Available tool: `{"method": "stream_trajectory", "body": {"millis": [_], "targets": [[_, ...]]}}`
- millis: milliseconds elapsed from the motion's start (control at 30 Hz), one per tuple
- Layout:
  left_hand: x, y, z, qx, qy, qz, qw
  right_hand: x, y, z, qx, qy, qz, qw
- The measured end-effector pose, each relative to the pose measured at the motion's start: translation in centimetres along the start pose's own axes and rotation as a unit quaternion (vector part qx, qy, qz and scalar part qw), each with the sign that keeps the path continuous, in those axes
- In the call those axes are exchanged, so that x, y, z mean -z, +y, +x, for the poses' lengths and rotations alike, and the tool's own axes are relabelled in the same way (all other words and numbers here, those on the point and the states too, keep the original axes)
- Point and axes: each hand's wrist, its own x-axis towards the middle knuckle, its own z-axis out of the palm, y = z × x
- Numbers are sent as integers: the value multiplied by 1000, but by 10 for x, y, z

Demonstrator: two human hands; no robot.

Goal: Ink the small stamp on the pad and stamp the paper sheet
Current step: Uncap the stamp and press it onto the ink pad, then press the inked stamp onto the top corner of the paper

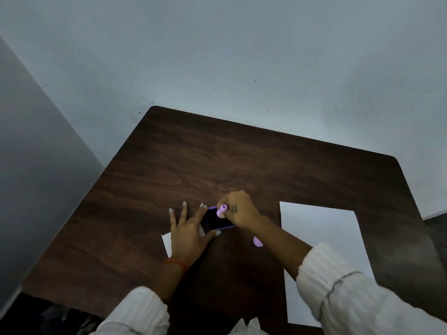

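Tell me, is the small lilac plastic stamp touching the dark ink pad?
Touching: the head view shows the right hand pressing the small lilac stamp down onto the dark ink pad.

A dark brown wood-grain table [217,160] with rounded corners fills the lower middle of the view, its far edge running against a pale blue-grey wall [242,56]. The wall carries a scatter of small dark specks and scuffs, most of them just above the table's far left corner. On the left, a plain grey panel [36,165] slants down beside the table's left edge. A small white piece of paper [167,241] lies on the table near its middle, partly covered. A lilac cap-like piece [257,241] lies on the table nearby. Dark floor [435,228] shows at the right edge.
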Motion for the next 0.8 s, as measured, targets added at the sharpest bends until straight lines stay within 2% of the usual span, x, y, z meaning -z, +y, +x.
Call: {"method": "stream_trajectory", "body": {"millis": [200,300,533,633,667,733,800], "targets": [[-1,1,1,-1,0,5,1000,-29,-6,-11,57,-6,-87,995],[-2,0,1,-4,3,1,1000,-31,-6,-7,59,-15,-119,991],[-4,-1,1,-8,5,1,1000,-32,-8,-7,19,31,-47,998],[0,1,2,-13,4,5,1000,-23,-10,-3,-6,11,-18,1000],[1,2,2,-14,2,13,1000,-17,-9,-4,-12,8,15,1000],[2,2,1,-5,-8,29,1000,-7,-4,-6,-63,20,190,980],[2,3,0,4,-11,31,999,5,4,-21,-132,46,396,907]]}}
